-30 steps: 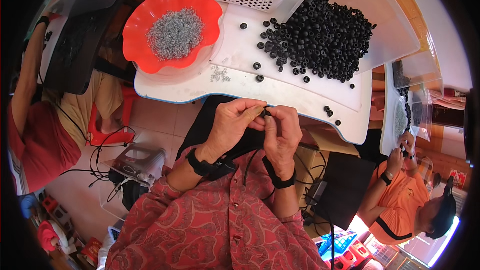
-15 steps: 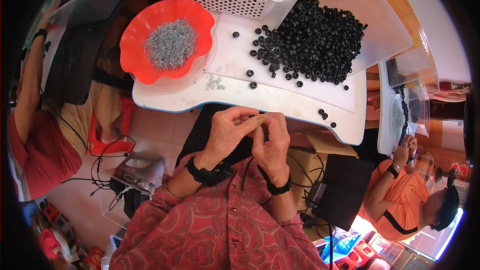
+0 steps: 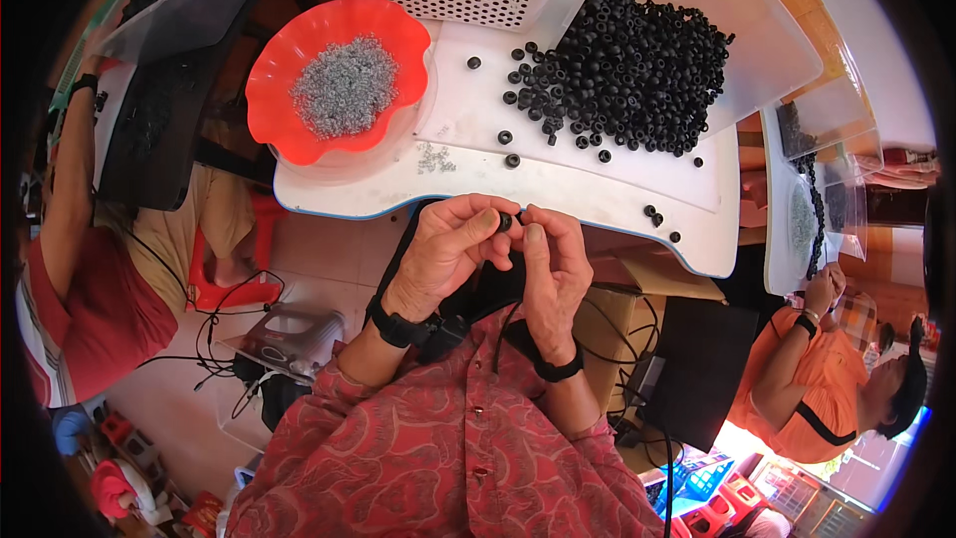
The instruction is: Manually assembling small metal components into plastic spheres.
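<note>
My left hand [image 3: 445, 247] pinches a small round black part [image 3: 505, 223] between thumb and fingers, just off the table's front edge. Close beside it, my right hand [image 3: 554, 264] is closed, thumb against forefinger, its tips almost meeting the black part. Whatever sits between the right fingertips is too small to make out. Beyond my hands, a large heap of similar black parts [image 3: 637, 75] with holes spreads over the white table [image 3: 588, 184]. At the left, a red wavy-rimmed bowl [image 3: 271, 100] holds many tiny clear-grey pieces [image 3: 344, 88].
A white perforated basket [image 3: 448, 2] with black parts stands at the back. A translucent bin [image 3: 757, 55] lies behind the heap. Several loose black parts and a few clear bits [image 3: 435, 158] lie near the front edge. People sit at tables on both sides; a cardboard box [image 3: 609, 334] stands at my right.
My hands have turned and opened up slightly, so the black part now shows at the left fingertips. The right thumb has lifted upright. The whole view has shifted a little.
</note>
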Available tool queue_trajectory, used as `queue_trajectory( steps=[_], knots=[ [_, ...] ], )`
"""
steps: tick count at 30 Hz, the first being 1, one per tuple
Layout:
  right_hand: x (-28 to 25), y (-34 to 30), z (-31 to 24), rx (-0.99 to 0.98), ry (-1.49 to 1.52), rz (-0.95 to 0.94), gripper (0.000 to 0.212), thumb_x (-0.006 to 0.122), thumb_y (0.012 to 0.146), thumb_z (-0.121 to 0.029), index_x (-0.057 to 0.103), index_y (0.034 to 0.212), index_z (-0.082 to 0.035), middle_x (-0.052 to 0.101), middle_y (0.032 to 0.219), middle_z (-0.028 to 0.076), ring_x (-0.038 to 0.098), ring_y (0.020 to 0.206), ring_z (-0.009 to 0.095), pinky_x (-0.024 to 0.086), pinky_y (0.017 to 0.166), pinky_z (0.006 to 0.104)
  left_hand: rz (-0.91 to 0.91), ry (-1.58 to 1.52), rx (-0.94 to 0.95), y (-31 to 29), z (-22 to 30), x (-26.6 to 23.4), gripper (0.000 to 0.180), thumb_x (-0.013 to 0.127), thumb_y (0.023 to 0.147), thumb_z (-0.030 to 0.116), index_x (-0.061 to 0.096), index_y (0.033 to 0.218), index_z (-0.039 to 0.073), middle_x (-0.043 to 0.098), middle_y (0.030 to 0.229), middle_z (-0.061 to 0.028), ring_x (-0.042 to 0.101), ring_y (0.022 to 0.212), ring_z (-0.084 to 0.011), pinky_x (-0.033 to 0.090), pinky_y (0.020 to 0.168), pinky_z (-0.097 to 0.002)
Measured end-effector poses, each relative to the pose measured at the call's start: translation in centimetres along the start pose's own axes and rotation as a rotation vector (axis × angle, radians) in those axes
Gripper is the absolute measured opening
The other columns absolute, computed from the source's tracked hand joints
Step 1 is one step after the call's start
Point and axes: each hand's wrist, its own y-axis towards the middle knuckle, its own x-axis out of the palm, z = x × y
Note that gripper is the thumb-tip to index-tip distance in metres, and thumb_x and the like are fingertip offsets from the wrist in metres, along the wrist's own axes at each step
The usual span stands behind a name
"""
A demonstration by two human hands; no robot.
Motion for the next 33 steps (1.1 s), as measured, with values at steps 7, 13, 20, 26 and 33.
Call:
queue_trajectory(
  steps=[7,13,20,26,33],
  knots=[
    [0.6,0.3,0.3,0.084,0.09,-0.055,0.019,0.053,0.098,-0.008,0.06,0.111,0.004,0.057,0.11,0.011,0.059,0.093,0.014,0.048,0.081,0.0249,-0.005,-0.069,0.03,-0.1,-0.3,-1.1,0.028,0.057,0.097,0.016,0.058,0.116,-0.004,0.063,0.089,-0.0115,0.062,0.064,-0.0135,0.056,0.06,-0.025],
    [0.7,0.5,-0.2,-0.006,0.046,-0.037,0.019,0.053,0.097,-0.007,0.061,0.111,0.004,0.057,0.11,0.011,0.06,0.089,0.014,0.049,0.078,0.0249,-0.041,-0.159,0.051,0.3,0.0,-0.5,0.029,0.057,0.097,0.021,0.059,0.114,-0.003,0.064,0.091,-0.0116,0.062,0.07,-0.0121,0.054,0.06,-0.0236],
    [1.0,1.3,-0.8,-0.17,-0.105,-0.104,0.026,0.064,0.088,0.0,0.065,0.114,-0.003,0.056,0.106,0.01,0.061,0.082,0.014,0.051,0.069,0.0246,0.036,-0.058,0.072,0.6,-0.4,-0.6,0.029,0.061,0.096,0.02,0.059,0.113,-0.003,0.066,0.089,-0.0096,0.061,0.067,-0.0101,0.056,0.058,-0.0237],
    [1.0,2.9,-0.8,-0.22,-0.175,-0.179,0.021,0.067,0.086,-0.001,0.067,0.106,-0.003,0.058,0.101,0.009,0.06,0.071,0.012,0.049,0.062,0.0251,0.079,0.099,0.078,1.1,0.9,-0.5,0.029,0.064,0.093,0.022,0.06,0.109,-0.002,0.066,0.084,-0.007,0.059,0.061,-0.0069,0.053,0.052,-0.0203],
    [2.2,7.2,-2.5,0.227,0.063,-0.135,0.013,0.068,0.086,-0.007,0.063,0.094,0.001,0.062,0.079,0.002,0.058,0.065,0.007,0.046,0.053,0.0225,0.175,0.067,0.071,1.3,-0.2,-1.6,0.031,0.059,0.097,0.026,0.059,0.113,0.0,0.065,0.082,-0.0062,0.059,0.064,-0.0066,0.055,0.055,-0.0227]
  ],
)
